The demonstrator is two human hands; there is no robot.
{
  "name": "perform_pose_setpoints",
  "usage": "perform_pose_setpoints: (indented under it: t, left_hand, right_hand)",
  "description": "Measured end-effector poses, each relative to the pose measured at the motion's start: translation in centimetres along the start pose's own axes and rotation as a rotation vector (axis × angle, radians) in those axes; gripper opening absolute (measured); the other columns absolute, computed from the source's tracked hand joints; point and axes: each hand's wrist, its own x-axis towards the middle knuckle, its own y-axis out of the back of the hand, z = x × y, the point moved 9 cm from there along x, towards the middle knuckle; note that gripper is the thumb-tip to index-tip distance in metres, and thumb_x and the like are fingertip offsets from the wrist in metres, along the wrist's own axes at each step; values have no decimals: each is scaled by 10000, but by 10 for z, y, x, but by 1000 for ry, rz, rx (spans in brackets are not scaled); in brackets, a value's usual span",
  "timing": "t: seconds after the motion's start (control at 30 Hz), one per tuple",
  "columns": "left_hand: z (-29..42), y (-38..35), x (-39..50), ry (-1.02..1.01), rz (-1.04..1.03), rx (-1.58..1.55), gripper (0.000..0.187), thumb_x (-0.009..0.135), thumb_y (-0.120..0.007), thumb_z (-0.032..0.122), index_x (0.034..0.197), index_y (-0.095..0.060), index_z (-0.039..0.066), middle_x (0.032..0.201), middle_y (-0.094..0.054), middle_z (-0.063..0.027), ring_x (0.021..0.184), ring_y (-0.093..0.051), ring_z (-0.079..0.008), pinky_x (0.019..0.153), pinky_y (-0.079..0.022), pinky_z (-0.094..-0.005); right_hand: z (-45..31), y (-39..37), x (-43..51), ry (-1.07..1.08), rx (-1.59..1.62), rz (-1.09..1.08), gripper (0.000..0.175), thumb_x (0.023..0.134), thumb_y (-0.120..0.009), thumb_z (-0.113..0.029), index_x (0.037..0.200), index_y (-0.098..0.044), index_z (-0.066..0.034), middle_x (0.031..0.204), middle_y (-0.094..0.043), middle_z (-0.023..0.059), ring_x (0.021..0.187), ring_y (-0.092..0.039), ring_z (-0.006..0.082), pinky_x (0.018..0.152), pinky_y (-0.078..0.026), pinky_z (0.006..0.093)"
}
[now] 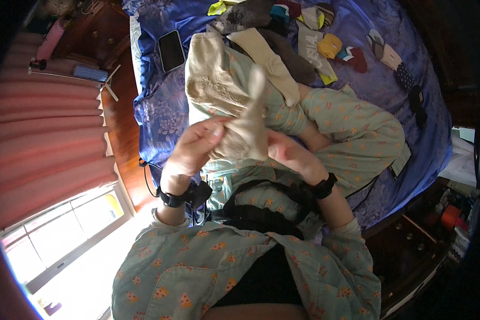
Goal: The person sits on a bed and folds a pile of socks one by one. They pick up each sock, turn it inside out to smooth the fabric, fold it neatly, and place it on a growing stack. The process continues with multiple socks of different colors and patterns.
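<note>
A cream sock (246,134) is raised above my lap, its upper end blurred. My left hand (194,146) pinches its left side between thumb and fingers. At its right edge is my right hand (292,154), with the fingertips hidden behind the fabric. A larger beige sock (206,68) with a textured pattern lies over my leg, just beyond my hands. Beside it, a ribbed cream sock (268,60) is laid across my patterned green trousers (356,116).
On the blue bedspread (164,104) are a dark-screened phone (171,51), a grey lettered sock (314,52), a folded yellow sock (329,45) and a row of small socks (404,76) to the right. A pink curtain (52,124) hangs left; a dark wooden dresser (404,248) stands lower right.
</note>
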Motion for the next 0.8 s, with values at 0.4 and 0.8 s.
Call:
perform_pose_setpoints:
  t: [0.4, 0.8]
  left_hand:
    - [-29, 46, 10, -120, 410, -156, 229, 926, -562, 200, 1016, -644, 6, 970, -673, -91, 883, -645, -157, 828, -514, -304]
    - [13, 112, 20, -444, 509, -196, 235, 974, -461, 190, 1082, -575, 15, 1004, -658, -92, 894, -654, -170, 803, -533, -307]
  right_hand:
    - [-65, 30, 47, 113, -296, 392, 290, 899, -599, -251, 1064, -568, -15, 977, -602, 19, 879, -552, 75, 774, -443, 222]
    - [-65, 47, 161, 133, -598, 287, 312, 934, -555, -195, 1203, -484, -54, 879, -586, -10, 771, -504, 47, 665, -415, 198]
